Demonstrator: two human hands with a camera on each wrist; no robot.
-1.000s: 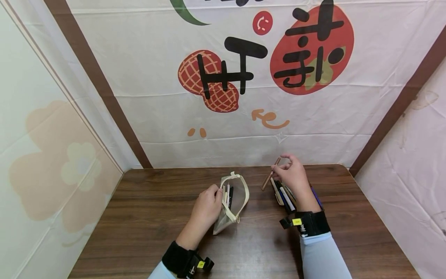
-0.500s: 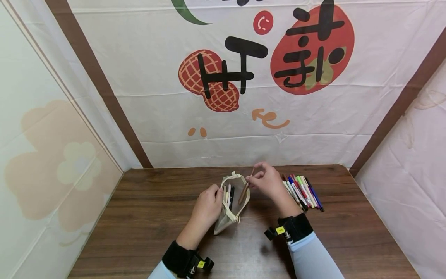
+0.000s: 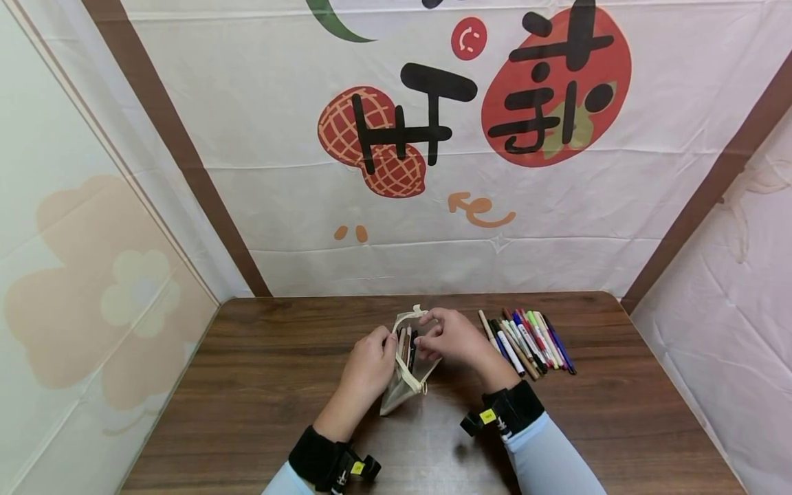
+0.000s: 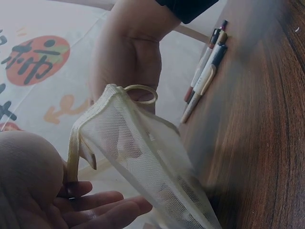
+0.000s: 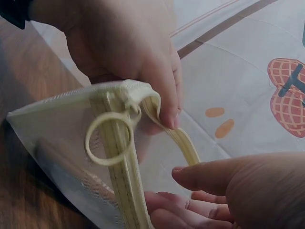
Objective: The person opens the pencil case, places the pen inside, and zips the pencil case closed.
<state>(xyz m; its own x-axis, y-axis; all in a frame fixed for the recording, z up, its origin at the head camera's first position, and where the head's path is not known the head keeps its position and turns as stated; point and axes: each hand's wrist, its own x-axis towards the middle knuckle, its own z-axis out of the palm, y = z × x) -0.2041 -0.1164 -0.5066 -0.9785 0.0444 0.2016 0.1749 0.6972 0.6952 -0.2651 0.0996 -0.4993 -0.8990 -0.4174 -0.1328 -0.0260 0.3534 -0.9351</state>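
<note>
A cream mesh zip pouch (image 3: 399, 395) stands with its mouth spread, several pens (image 3: 405, 344) inside it. My left hand (image 3: 369, 364) pinches the zipper edge on the pouch's left side. My right hand (image 3: 454, 338) reaches into the mouth from the right, its fingertips partly hidden by the pouch. In the right wrist view, the thumb and fingers of the right hand (image 5: 238, 191) stand apart with nothing seen between them. The zipper's round pull ring (image 5: 108, 138) hangs on the pouch's near end. Through the mesh, the right hand (image 4: 131, 52) shows faintly in the left wrist view.
Several pens and markers (image 3: 532, 340) lie side by side to the right of the pouch, beyond the right forearm. A brown wooden table (image 3: 260, 385) carries everything. Its far edge meets a printed cloth backdrop (image 3: 297, 261).
My right hand has carried a brown pen leftward from the pen row into the pouch and let it go. The pen now leans among the others. My left hand has kept its hold.
</note>
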